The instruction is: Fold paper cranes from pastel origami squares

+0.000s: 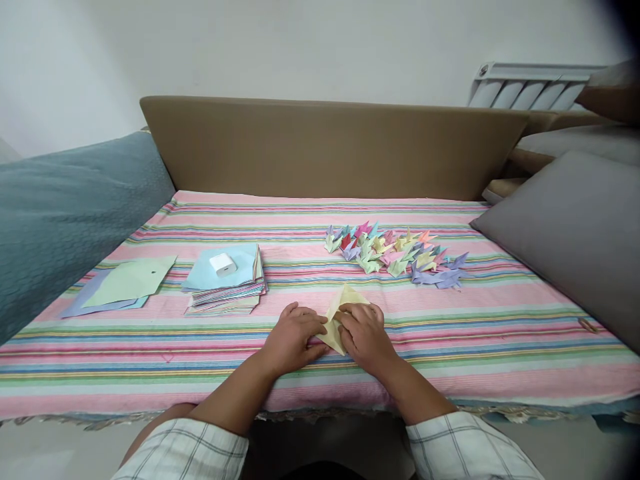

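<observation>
Holding yellow paper (pixel 334 335) on cloth (pixel 210 350) are left hand (pixel 295 339) and right hand (pixel 367 337).

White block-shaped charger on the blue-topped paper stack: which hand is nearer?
Left. The left hand, at the pale yellow folded paper, is right of the charger and nearer the camera; the right hand, also at the paper, is farther right.

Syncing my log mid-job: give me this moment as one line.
left hand: touching folded yellow paper | right hand: touching folded yellow paper | paper stack: white adapter on top
</observation>
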Tool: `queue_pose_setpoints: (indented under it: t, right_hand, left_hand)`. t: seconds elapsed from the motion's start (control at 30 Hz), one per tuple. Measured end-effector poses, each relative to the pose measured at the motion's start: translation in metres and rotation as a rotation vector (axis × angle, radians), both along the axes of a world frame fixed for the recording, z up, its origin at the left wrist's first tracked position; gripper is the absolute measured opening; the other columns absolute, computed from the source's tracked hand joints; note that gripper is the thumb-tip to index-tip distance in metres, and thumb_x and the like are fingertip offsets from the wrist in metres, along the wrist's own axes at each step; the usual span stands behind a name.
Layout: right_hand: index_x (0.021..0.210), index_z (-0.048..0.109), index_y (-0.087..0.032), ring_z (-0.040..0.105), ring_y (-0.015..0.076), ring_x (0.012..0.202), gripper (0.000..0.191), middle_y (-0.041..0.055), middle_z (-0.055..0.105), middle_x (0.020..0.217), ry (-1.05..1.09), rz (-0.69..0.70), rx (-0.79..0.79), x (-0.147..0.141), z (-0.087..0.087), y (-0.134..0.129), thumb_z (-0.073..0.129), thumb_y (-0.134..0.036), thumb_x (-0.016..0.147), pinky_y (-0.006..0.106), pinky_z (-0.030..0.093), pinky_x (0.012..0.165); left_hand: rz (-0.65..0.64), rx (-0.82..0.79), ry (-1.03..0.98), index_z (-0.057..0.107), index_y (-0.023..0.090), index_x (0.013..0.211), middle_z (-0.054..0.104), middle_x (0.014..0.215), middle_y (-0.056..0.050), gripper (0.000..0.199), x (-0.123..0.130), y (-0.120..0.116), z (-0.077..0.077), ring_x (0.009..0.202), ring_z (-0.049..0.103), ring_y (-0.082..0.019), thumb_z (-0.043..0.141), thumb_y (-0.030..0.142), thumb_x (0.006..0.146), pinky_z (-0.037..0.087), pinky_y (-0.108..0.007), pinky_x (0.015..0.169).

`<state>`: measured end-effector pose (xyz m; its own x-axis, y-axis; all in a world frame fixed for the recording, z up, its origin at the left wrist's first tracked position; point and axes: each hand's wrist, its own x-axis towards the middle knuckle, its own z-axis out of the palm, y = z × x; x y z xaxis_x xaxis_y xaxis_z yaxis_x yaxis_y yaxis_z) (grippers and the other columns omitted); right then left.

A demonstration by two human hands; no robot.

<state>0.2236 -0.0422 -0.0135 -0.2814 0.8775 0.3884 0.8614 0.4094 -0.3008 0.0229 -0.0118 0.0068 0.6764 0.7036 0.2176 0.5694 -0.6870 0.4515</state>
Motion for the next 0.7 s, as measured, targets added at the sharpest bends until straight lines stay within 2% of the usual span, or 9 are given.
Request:
queue_pose_setpoints:
  t: [0.3, 0.43, 0.6, 0.7]
  right_hand:
    - [0.107, 0.062, -0.028, 0.048, 0.0213, 0.103, 0.029, 0.0044, 0.057, 0.105, -0.009, -0.015, -0.035, -0.0021, 0.0082, -0.0045, 0.043, -0.022, 0.086, 0.047, 0.017, 0.102]
    - [0.110, 0.061, -0.030, 0.047, 0.0212, 0.102, 0.029, 0.0040, 0.056, 0.106, -0.013, -0.011, -0.031, -0.0021, 0.0084, -0.0051, 0.043, -0.025, 0.088, 0.048, 0.015, 0.102]
    - [0.103, 0.064, -0.028, 0.046, 0.0226, 0.102, 0.025, 0.0057, 0.055, 0.104, -0.025, -0.019, -0.024, -0.0018, 0.0056, -0.0056, 0.046, -0.037, 0.088, 0.050, 0.014, 0.102]
    - [0.099, 0.065, -0.027, 0.046, 0.0228, 0.102, 0.024, 0.0054, 0.055, 0.103, -0.026, -0.023, -0.007, -0.0024, 0.0024, -0.0057, 0.048, -0.039, 0.087, 0.051, 0.013, 0.102]
  left_hand:
    - [0.007, -0.023, 0.004, 0.065, 0.029, 0.092, 0.067, 0.100, -0.001, 0.015, 0.0027, -0.0009, 0.0058, 0.100, 0.055, -0.021, 0.061, 0.031, 0.078, 0.022, -0.045, 0.103]
    - [0.017, -0.032, 0.012, 0.066, 0.029, 0.091, 0.067, 0.102, 0.000, 0.015, 0.0028, -0.0008, 0.0066, 0.102, 0.054, -0.021, 0.062, 0.034, 0.078, 0.020, -0.045, 0.105]
    - [0.045, -0.029, 0.019, 0.065, 0.032, 0.098, 0.067, 0.106, 0.002, 0.024, 0.0017, -0.0001, 0.0052, 0.105, 0.053, -0.021, 0.064, 0.040, 0.076, 0.019, -0.045, 0.106]
    - [0.079, -0.015, 0.015, 0.066, 0.029, 0.089, 0.067, 0.109, 0.001, 0.021, 0.0007, 0.0014, 0.0009, 0.107, 0.052, -0.022, 0.068, 0.041, 0.072, 0.019, -0.047, 0.105]
